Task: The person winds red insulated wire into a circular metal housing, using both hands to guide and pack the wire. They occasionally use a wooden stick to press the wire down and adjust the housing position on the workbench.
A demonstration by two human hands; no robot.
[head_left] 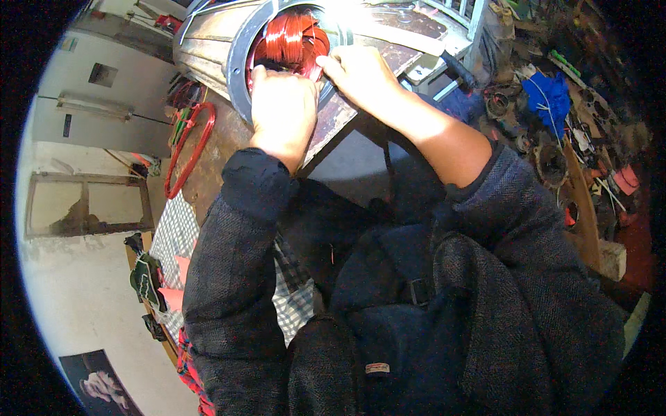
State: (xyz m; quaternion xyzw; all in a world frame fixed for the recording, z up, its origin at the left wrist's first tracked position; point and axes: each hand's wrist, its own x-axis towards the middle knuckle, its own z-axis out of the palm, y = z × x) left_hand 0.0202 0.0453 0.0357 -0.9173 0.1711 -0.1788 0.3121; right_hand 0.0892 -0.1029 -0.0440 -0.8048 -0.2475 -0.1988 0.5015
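At the top centre, a round grey metal motor housing [238, 75] lies on the bench with its open end toward me. Bundles of shiny red copper wire coil [290, 36] fill its upper inside. My left hand [281, 111] reaches over the lower rim, closed, its fingertips hidden inside the housing below the wire. From the right comes my right hand [361, 73], thumb and fingers closed at the right edge of the coil. Bright glare washes out the housing's top right.
Left on the brown bench [222, 149] lies a loose loop of red wire [191, 152]. A hammer [416, 43] with a pale handle rests at the right. Farther right, scrap parts and a blue bag [546, 97] are heaped. Checked cloth [173, 229] hangs at the left.
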